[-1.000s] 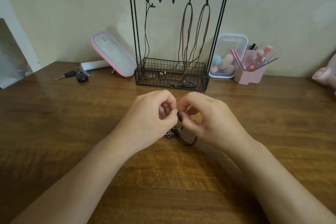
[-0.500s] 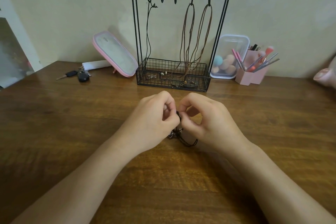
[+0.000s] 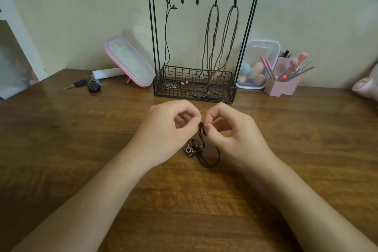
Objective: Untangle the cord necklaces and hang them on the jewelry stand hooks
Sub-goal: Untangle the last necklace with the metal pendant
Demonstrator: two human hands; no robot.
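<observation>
A tangled black cord necklace (image 3: 205, 149) with a small silver camera charm (image 3: 189, 150) lies on the wooden table (image 3: 81, 149) between my hands. My left hand (image 3: 171, 131) and my right hand (image 3: 231, 135) both pinch the top of its bunched cord just above the table. Behind them stands the black wire jewelry stand (image 3: 152, 37) with several hooks. A thin black cord (image 3: 167, 47) hangs from the leftmost hook. Two brown cord necklaces (image 3: 212, 47) hang from the two right hooks, trailing into the wire basket base (image 3: 233, 92).
A pink-framed mirror (image 3: 131, 61) leans left of the stand, with car keys (image 3: 90, 85) beside it. Right of the stand are a clear box of makeup sponges (image 3: 257, 65) and a pink brush holder (image 3: 282, 84). A pink object (image 3: 366, 88) sits at the right edge.
My hands have drawn slightly apart, and more of the cord and the camera charm shows between them.
</observation>
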